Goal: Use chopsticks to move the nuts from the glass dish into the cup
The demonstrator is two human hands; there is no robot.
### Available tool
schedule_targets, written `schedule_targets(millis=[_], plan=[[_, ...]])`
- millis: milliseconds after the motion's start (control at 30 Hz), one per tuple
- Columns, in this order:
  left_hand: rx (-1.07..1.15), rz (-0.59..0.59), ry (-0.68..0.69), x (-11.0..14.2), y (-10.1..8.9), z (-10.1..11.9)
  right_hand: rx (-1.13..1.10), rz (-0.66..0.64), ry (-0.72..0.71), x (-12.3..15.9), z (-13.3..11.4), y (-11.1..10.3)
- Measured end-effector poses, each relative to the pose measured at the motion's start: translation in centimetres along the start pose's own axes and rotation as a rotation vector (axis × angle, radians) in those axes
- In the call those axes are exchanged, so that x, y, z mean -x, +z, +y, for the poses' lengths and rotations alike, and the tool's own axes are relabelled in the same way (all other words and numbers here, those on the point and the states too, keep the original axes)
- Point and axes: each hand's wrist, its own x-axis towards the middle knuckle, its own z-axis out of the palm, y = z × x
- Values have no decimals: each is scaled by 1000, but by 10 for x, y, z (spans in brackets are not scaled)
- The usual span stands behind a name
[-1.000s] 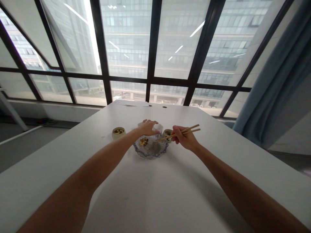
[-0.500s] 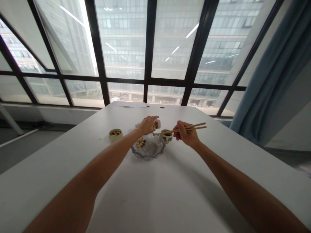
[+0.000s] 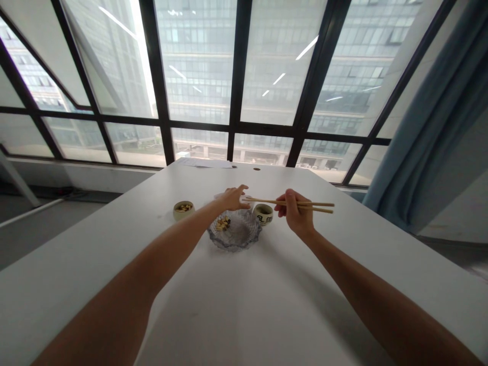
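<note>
My left hand (image 3: pixel 232 198) reaches over the far side of a clear scalloped glass bowl (image 3: pixel 236 246), thumb and fingers apart. A pale container (image 3: pixel 218 195) lies behind this hand, mostly hidden by it. My right hand (image 3: pixel 297 211) grips a pair of wooden chopsticks (image 3: pixel 269 201), their tips beside the left fingers. Whether the tips pinch anything is too small to tell. Shelled nuts (image 3: pixel 222 223) are gathered at the left of the glass bowl. A small cup with dark markings (image 3: pixel 264 215) stands at the bowl's far right, below the chopsticks.
A small greenish cup (image 3: pixel 183 213) holding nuts stands left of my left forearm. White paper (image 3: pixel 206 163) lies at the far end of the white table (image 3: pixel 236 305), near a round dark spot (image 3: pixel 256 169). Windows rise beyond; a blue curtain (image 3: pixel 423 132) hangs right.
The chopsticks have lifted and shifted slightly right, off the glass bowl's rim. My left hand has turned, its fingers spread more, and the nuts behind it no longer show. The view has shifted slightly.
</note>
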Motion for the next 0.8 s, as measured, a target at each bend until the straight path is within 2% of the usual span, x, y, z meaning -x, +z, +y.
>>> schedule_targets(millis=[67,167,267,367,467,567,667,733,800], plan=[[-29,-26,4,3,-7,-3,-75,-65,69,7,-3,8],[-90,20,23,21,-25,-14,-116,-188,131,18,4,23],[-160,106,-4,55,-44,-33,-107,-241,131,25,17,34],[-209,216,-64,97,-54,-54,-82,-251,133,27,27,39],[-203,296,-165,132,-51,-72,-73,-218,135,28,30,40],[-134,401,-266,154,-39,-83,-95,-179,123,30,30,40],[-20,493,-334,165,-25,-91,-114,-83,92,26,34,35],[56,518,-363,168,-17,-94,-83,23,50,21,38,28],[114,527,-382,168,-11,-96,-17,64,17,13,43,20]])
